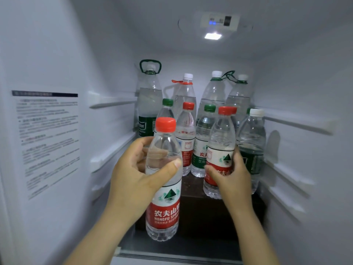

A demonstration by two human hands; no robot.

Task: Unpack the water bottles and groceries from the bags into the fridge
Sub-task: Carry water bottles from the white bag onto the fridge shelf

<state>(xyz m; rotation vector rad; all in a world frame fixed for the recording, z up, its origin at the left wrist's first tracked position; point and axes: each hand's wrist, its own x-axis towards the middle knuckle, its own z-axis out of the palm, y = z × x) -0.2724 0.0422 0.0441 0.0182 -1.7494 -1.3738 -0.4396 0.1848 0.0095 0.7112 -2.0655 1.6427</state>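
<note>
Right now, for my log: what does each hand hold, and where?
Left hand: nearer red-capped clear plastic bottle, above its label. Right hand: farther red-capped clear plastic bottle, at its label.

1 printed instruction sticker, white with a dark header strip, on the left wall; text too blurred to read.
1 lit rectangular lamp in the ceiling.
1 control panel just beside it, blue indicator glowing.
Moulded white ledges on both side walls.
1 dark shelf board.
</note>
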